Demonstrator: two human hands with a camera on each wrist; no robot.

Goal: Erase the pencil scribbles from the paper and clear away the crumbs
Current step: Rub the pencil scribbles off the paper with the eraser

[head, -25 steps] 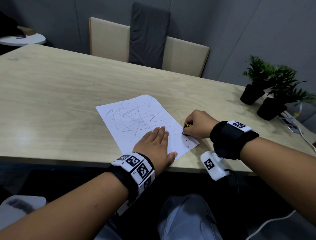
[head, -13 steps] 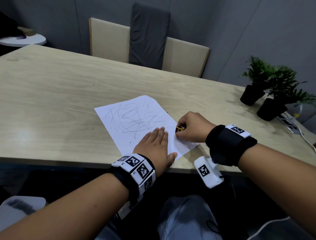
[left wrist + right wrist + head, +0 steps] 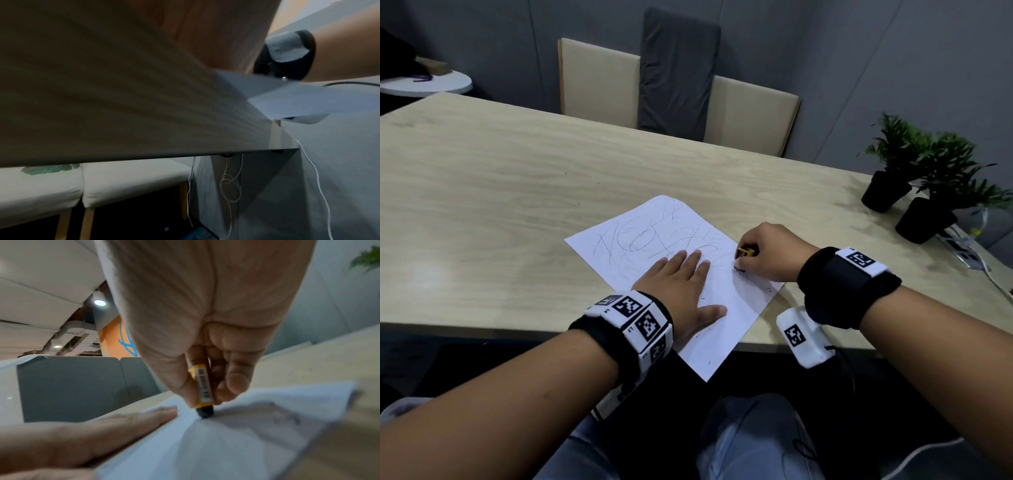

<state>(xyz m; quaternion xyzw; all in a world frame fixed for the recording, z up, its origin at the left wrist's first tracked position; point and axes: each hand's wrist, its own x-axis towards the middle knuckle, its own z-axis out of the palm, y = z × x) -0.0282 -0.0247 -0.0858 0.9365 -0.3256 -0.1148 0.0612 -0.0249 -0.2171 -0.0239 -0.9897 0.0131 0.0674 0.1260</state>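
A white paper [image 3: 654, 236] covered in pencil scribbles lies on the wooden table [image 3: 482, 205], and its near corner sticks out past the front edge. My left hand [image 3: 681, 287] lies flat on it, fingers straight, pressing it down. My right hand [image 3: 767, 253] pinches a short eraser [image 3: 744, 252] with a yellow sleeve at the paper's right edge. In the right wrist view the eraser [image 3: 203, 389] stands nearly upright, its dark tip touching the paper [image 3: 226, 443], with my left hand [image 3: 102, 426] beside it. A few dark crumbs [image 3: 768, 289] dot the paper. The left wrist view shows only the table's underside and the overhanging paper [image 3: 308, 100].
Two potted plants [image 3: 887, 185] [image 3: 928, 219] stand at the table's right end, beside white cables [image 3: 962, 246]. Beige chairs [image 3: 599, 82] line the far side. A small round white table [image 3: 424, 84] is at the back left.
My right hand moved left with the eraser, from the table onto the paper's right edge. The paper's near corner now overhangs the table's front edge. My left hand stays flat.
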